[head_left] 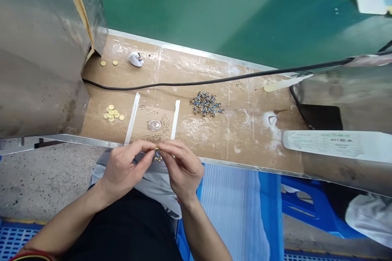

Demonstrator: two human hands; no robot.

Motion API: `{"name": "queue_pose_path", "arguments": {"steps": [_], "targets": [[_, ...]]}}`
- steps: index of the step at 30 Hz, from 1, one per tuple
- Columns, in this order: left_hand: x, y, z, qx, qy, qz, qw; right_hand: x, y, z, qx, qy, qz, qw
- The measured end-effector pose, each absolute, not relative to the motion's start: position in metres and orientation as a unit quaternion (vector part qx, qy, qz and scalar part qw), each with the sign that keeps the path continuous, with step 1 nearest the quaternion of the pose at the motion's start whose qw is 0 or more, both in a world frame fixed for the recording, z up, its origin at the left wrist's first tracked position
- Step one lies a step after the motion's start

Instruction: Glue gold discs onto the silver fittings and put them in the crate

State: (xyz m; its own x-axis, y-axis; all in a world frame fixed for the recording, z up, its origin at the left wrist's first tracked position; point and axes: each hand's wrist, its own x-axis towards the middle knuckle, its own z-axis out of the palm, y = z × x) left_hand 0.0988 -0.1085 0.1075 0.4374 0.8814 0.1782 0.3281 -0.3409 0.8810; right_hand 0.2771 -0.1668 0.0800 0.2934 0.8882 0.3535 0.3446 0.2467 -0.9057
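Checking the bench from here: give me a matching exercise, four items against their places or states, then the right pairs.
Items:
1 left hand
2 small gold discs
3 blue-and-gold charms
4 silver-coloured round disc

Places or states:
A loose heap right of the right white tape strip
B pinching a small blue-and-gold piece with the right hand
C between the tape strips
D heap left of the left strip

Pairs: 1-B; 2-D; 3-A; 4-C

The left hand (pixel 122 171) and right hand (pixel 183 171) are bare; a black shirt (pixel 122 228) sits beneath a grey cloth (pixel 147 179), and a red-striped band (pixel 30 256) shows near the left elbow.
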Motion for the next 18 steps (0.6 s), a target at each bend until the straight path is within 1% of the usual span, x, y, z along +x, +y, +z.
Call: {"name": "queue_pose_path", "arguments": {"steps": [8, 12, 15, 18], "targets": [[0.103, -0.107, 0.114, 0.805, 0.374, 0.328, 0.324, 0.282, -0.171, 0.085, -0.564, -0.540, 0.256, 0.569], [0.107, -0.109, 0.116, 0.816, 0.368, 0.324, 0.307, 0.282, -0.174, 0.083, -0.564, -0.537, 0.248, 0.576], [0.110, -0.111, 0.115, 0.809, 0.372, 0.318, 0.327, 0.284, -0.175, 0.081, -0.564, -0.533, 0.251, 0.579], [0.112, -0.113, 0.113, 0.761, 0.408, 0.290, 0.413, 0.287, -0.178, 0.079, -0.566, -0.526, 0.256, 0.581]]}}
